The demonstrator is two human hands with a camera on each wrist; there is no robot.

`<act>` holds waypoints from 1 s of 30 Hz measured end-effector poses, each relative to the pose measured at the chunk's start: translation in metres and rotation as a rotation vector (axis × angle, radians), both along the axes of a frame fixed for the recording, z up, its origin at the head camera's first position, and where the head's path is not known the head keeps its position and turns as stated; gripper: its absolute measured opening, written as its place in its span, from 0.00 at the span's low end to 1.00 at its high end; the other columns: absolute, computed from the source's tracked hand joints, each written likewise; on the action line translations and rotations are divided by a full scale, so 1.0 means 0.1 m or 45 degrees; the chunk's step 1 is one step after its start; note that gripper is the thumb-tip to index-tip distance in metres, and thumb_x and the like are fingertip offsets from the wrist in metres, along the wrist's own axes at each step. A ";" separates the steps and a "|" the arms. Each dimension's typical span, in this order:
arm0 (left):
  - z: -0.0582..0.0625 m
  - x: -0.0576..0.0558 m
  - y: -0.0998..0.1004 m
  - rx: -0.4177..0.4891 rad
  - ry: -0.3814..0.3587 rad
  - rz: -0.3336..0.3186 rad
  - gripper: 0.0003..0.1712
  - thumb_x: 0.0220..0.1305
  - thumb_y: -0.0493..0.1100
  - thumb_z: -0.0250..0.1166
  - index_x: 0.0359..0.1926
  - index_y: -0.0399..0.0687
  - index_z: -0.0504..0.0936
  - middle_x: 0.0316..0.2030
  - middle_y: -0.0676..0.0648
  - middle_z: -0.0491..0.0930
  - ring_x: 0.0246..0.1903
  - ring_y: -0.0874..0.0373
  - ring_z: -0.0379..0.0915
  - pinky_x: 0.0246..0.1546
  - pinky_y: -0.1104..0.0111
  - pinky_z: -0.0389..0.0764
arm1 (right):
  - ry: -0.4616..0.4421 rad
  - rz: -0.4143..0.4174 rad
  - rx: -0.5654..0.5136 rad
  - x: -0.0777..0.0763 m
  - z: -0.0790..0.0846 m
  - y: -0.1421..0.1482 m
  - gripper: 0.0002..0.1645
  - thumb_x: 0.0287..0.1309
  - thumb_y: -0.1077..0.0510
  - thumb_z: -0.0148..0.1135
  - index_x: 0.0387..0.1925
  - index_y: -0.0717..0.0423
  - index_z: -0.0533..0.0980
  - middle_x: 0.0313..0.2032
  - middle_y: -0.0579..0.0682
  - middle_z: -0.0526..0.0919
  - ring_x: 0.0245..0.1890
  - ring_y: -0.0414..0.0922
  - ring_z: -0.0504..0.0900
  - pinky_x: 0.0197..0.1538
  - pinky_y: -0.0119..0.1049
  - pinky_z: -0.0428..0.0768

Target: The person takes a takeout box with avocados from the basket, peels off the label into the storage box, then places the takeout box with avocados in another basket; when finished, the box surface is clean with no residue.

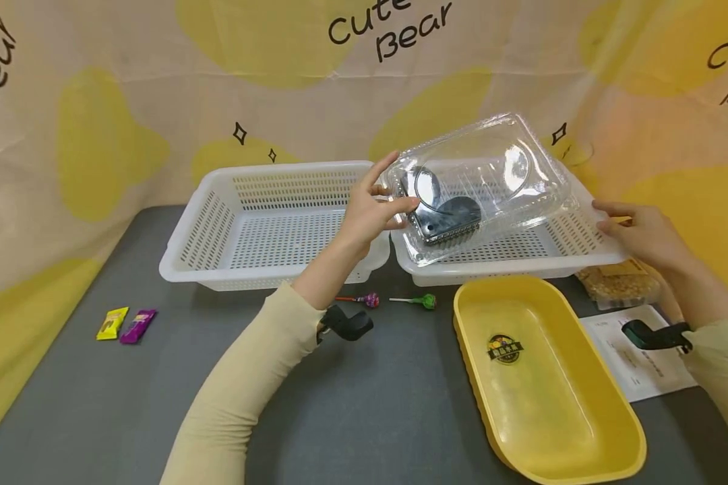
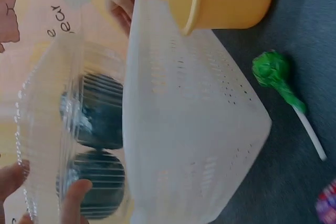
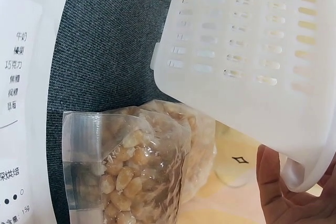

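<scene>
My left hand (image 1: 370,212) grips the left end of a clear plastic clamshell box (image 1: 485,175), held tilted above the right white basket (image 1: 491,268). Two dark, rounded items (image 2: 100,111) lie inside the box, at the end near my fingers; their kind is unclear. In the left wrist view, the thumb (image 2: 76,198) presses on the box's side. My right hand (image 1: 649,232) holds the right end of that basket by its rim, fingers curled at the edge in the right wrist view.
Another white basket (image 1: 218,276) stands to the left. In front are a yellow tub (image 1: 546,377), two lollipops, the green one (image 1: 427,301) nearer the tub, and a yellow packet (image 1: 112,323) beside a purple packet (image 1: 137,327). A bag of kernels (image 3: 131,171) and a white printed packet (image 1: 637,350) lie at right.
</scene>
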State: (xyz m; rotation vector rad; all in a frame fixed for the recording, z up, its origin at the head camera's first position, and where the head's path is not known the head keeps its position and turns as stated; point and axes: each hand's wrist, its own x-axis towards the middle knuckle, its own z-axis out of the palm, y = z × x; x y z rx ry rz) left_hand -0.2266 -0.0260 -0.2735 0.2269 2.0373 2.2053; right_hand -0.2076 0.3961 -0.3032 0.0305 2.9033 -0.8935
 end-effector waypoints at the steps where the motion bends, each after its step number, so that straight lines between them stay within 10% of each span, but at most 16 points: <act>1: -0.01 -0.03 0.04 -0.006 -0.006 0.010 0.46 0.57 0.32 0.71 0.71 0.71 0.66 0.48 0.47 0.62 0.37 0.59 0.66 0.40 0.57 0.88 | -0.001 0.000 -0.001 0.00 0.00 0.00 0.34 0.74 0.48 0.46 0.72 0.64 0.59 0.59 0.77 0.67 0.28 0.26 0.72 0.28 0.30 0.79; 14: -0.20 -0.23 0.38 -0.428 0.110 0.124 0.45 0.55 0.36 0.73 0.71 0.68 0.66 0.56 0.36 0.70 0.15 0.66 0.65 0.26 0.70 0.85 | -0.014 0.002 -0.025 -0.02 -0.04 0.04 0.36 0.73 0.46 0.47 0.73 0.61 0.58 0.61 0.75 0.67 0.29 0.23 0.72 0.29 0.30 0.80; 18: -0.23 -0.21 0.41 -0.597 0.210 0.094 0.44 0.56 0.38 0.72 0.72 0.64 0.66 0.33 0.40 0.82 0.11 0.64 0.70 0.19 0.75 0.78 | -0.018 -0.004 -0.010 -0.02 -0.04 0.03 0.36 0.73 0.44 0.46 0.73 0.60 0.58 0.60 0.75 0.68 0.29 0.24 0.73 0.29 0.31 0.80; 21: -0.25 -0.21 0.43 -0.721 0.284 0.088 0.43 0.57 0.41 0.71 0.72 0.62 0.66 0.15 0.49 0.70 0.14 0.65 0.65 0.17 0.77 0.68 | -0.019 -0.004 -0.001 -0.02 -0.03 0.03 0.36 0.74 0.44 0.45 0.73 0.61 0.58 0.60 0.76 0.68 0.30 0.26 0.73 0.29 0.31 0.80; 25: -0.26 -0.21 0.47 -0.815 0.342 0.064 0.42 0.59 0.42 0.70 0.73 0.60 0.65 0.44 0.43 0.85 0.30 0.57 0.68 0.29 0.69 0.71 | -0.028 0.004 -0.017 0.00 -0.01 0.01 0.36 0.75 0.46 0.45 0.74 0.62 0.56 0.60 0.76 0.67 0.30 0.26 0.74 0.29 0.31 0.80; 30: -0.26 -0.22 0.51 -0.857 0.329 0.013 0.42 0.61 0.42 0.69 0.74 0.57 0.62 0.73 0.49 0.66 0.69 0.49 0.65 0.68 0.55 0.70 | -0.026 0.023 -0.070 0.02 0.00 -0.01 0.35 0.75 0.48 0.45 0.74 0.63 0.55 0.60 0.77 0.67 0.29 0.25 0.75 0.30 0.31 0.82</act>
